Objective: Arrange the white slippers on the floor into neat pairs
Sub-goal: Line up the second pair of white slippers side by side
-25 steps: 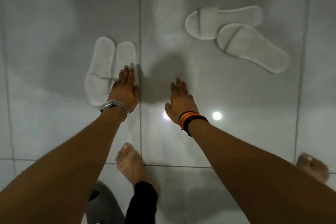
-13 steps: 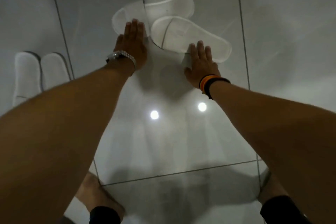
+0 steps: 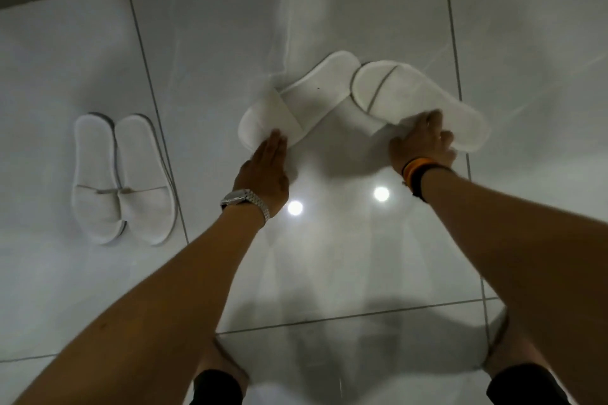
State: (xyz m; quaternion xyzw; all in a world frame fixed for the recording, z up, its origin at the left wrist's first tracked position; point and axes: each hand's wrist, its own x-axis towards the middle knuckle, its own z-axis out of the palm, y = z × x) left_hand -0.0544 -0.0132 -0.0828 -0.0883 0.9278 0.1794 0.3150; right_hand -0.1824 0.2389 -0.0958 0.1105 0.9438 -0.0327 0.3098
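Two white slippers lie skewed in the middle of the tiled floor. The left one (image 3: 296, 102) points toward the near left, its strap end under the fingertips of my left hand (image 3: 266, 171), which lies flat with straight fingers. The right slipper (image 3: 414, 95) runs off to the right. My right hand (image 3: 424, 141) curls over its near edge and grips it. The two slippers touch at their far ends. A neat pair of white slippers (image 3: 121, 177) lies side by side at the left.
Glossy white floor tiles (image 3: 329, 256) with grey grout lines reflect two ceiling lights. A dark wall base runs along the top left. My bare feet (image 3: 223, 368) and dark trouser hems show at the bottom edge.
Both hands left the paired slippers at the left and came to the skewed pair. My right hand has closed on the right slipper's edge. The left slipper has turned slightly.
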